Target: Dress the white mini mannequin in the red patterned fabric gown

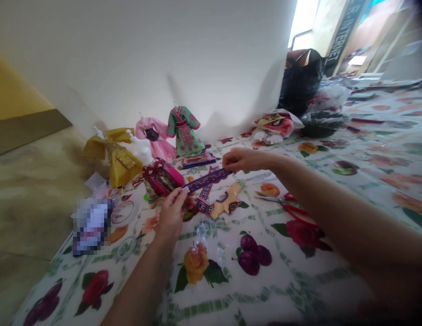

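Note:
A purple patterned strip [207, 179] is stretched between my two hands above the table. My left hand [175, 206] pinches its left end, and my right hand [235, 160] grips its right end with the fingers closed. Just beneath the strip lie a small yellow garment piece [226, 202] and a red, white and blue patterned trim [206, 192]. Folded fabrics [199, 159] lie behind my hands. A maroon and magenta doll outfit [163, 177] is close to my left hand.
Scissors with red handles [282, 199] lie near my right forearm. Small dresses in green [185, 131], pink [156, 136] and yellow [120, 156] stand by the wall. Tape rolls [125, 248] are at left; a black bag [299, 83] stands at back right on the flowered tablecloth [227, 290].

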Motion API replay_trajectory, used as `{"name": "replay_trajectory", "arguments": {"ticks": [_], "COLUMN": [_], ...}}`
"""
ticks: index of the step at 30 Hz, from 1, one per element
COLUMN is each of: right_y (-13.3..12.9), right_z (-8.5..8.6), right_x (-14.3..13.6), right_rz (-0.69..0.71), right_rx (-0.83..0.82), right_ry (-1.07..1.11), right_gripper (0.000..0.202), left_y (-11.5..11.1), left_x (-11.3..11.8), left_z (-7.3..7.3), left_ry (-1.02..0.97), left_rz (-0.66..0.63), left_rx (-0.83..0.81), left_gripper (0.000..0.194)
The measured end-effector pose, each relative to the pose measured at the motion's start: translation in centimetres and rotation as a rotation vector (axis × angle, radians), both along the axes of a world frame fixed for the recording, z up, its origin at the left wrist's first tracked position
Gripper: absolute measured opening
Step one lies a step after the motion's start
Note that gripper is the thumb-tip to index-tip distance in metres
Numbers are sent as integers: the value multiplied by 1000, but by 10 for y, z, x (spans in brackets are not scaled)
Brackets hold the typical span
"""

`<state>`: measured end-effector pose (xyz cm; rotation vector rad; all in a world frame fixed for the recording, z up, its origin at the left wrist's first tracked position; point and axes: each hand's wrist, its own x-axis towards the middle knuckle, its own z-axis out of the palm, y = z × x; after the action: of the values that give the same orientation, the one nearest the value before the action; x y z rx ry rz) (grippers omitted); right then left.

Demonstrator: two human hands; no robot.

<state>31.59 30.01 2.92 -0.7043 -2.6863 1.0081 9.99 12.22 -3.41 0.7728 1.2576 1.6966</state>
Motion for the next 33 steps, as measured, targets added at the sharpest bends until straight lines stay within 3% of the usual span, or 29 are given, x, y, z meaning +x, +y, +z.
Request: {"name": "replay_trajectory", "arguments": {"ticks": [12, 33], "right_y": [6, 6], "right_z": [-1, -6], "right_x": [4, 2], "right_rz": [-44, -34], "right_rx": [-23, -25], "right_ry": [-29, -59], "right_gripper": [6, 6], "left_y": [0, -1], "left_x": [0, 2], "left_z": [0, -1], "left_ry": [21, 31], "left_rz": [-3, 4], "left_rx": [-22, 2], "left_gripper": [39, 35]}}
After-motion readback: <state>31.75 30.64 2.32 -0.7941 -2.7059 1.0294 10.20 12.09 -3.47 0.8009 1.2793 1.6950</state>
